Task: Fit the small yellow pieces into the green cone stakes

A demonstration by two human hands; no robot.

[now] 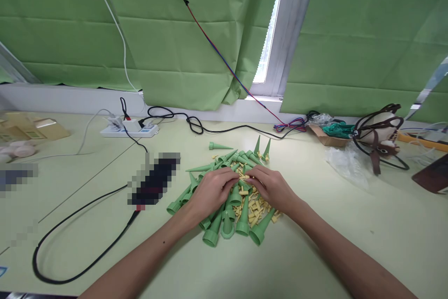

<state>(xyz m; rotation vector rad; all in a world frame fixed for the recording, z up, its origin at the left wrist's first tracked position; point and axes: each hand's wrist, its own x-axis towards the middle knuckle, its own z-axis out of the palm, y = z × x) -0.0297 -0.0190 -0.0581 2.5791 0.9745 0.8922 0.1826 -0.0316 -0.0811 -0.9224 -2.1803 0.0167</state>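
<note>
No text, label, brand, number or sign can be read anywhere in the frame; a blue-outlined mark at the lower left edge, on the table (pixel 315 252), is cut off and unreadable.

Pale tabletop (pixel 325 247), green curtains (pixel 182 56) hanging over white wall (pixel 70 99), daylight through narrow window gap (pixel 269 47)

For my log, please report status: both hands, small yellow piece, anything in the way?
Left hand and right hand: fingertips on small yellow piece. Green cones crowded close beneath and around.
</note>
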